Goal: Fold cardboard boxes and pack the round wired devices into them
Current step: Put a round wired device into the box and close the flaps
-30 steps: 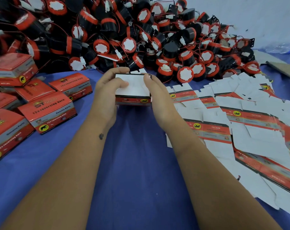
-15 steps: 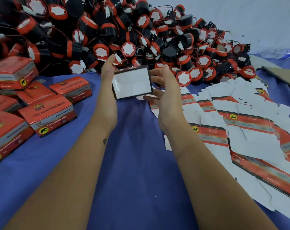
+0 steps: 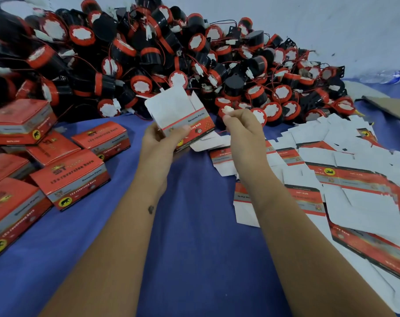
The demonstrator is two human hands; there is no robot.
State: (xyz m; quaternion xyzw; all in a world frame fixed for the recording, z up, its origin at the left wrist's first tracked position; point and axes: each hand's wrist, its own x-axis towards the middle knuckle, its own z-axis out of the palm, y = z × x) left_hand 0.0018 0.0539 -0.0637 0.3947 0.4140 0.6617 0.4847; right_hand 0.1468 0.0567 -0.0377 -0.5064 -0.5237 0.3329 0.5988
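The left hand grips a half-folded red and white cardboard box just above the blue cloth-covered table, thumb across its printed side, white flaps standing open at 12 o'clock. The right hand, just beside it at 3 o'clock, pinches a small white connector between curled fingertips. The heap of round black and red wired devices fills 12 o'clock. Closed red boxes sit at 9 o'clock; flat unfolded box blanks spread at 3 o'clock.
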